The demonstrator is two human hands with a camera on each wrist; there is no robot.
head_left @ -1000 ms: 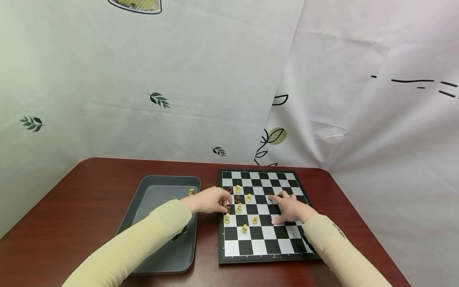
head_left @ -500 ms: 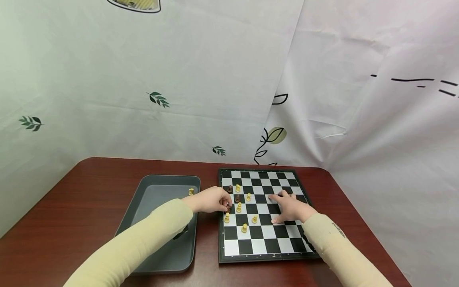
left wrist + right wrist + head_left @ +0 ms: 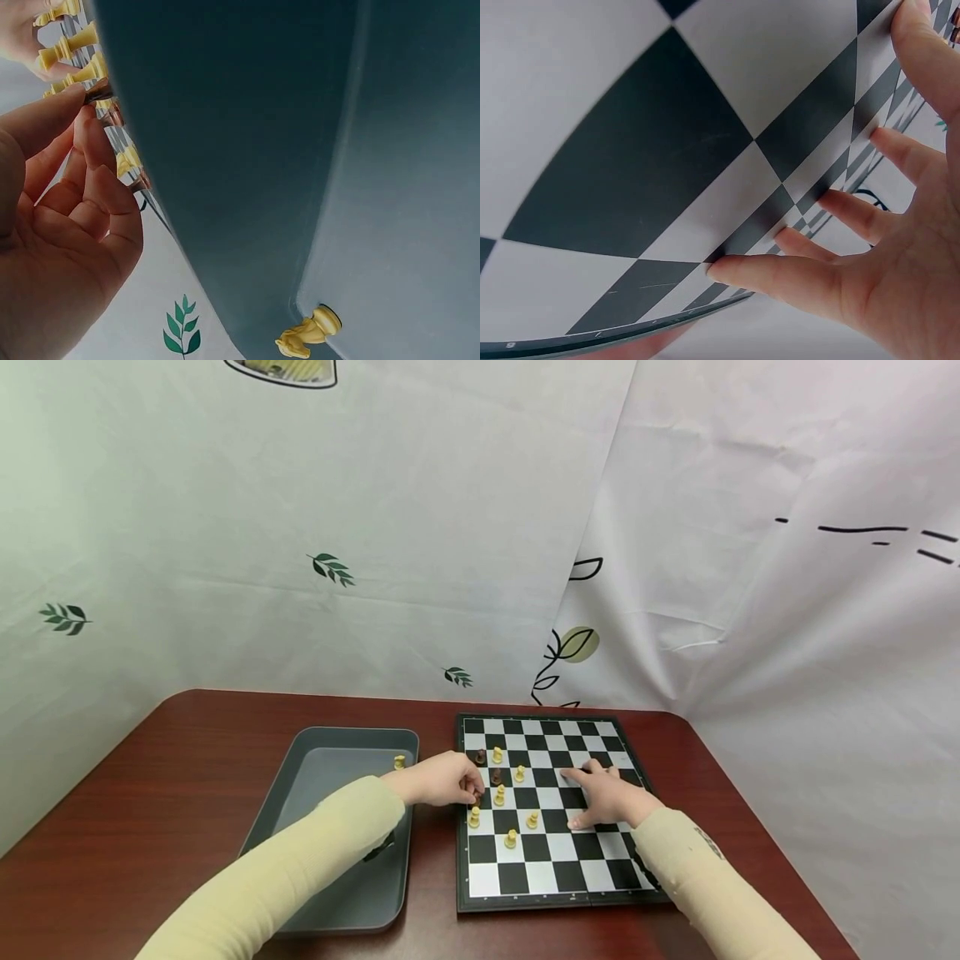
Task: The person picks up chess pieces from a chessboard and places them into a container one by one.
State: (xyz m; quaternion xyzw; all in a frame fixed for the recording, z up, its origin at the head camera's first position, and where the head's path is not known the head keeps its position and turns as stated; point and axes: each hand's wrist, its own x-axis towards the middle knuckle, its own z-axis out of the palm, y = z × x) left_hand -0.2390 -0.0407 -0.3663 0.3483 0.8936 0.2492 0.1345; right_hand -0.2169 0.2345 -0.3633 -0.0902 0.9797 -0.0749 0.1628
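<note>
My left hand [image 3: 442, 778] pinches a dark brown chess piece [image 3: 99, 91] between thumb and forefinger at the left edge of the chessboard [image 3: 491, 878]; the fingers cover much of it. Just nearer than that hand stands a yellow chess piece [image 3: 474, 817], with another yellow piece [image 3: 499, 795] to its right. Two more brown pieces, one of them a brown piece [image 3: 496, 777] beyond the fingertips, stand farther up the board. Spread wide, my right hand [image 3: 609, 797] rests its fingertips on the board's right half, holding nothing, as the right wrist view also shows.
Left of the board lies a grey tray [image 3: 330, 906], partly under my left forearm. A yellow knight [image 3: 309, 331] stands in its far right corner. Several other yellow pieces, such as a front pawn-like one [image 3: 511, 839], are on the board. A patterned cloth [image 3: 420, 527] hangs behind the table.
</note>
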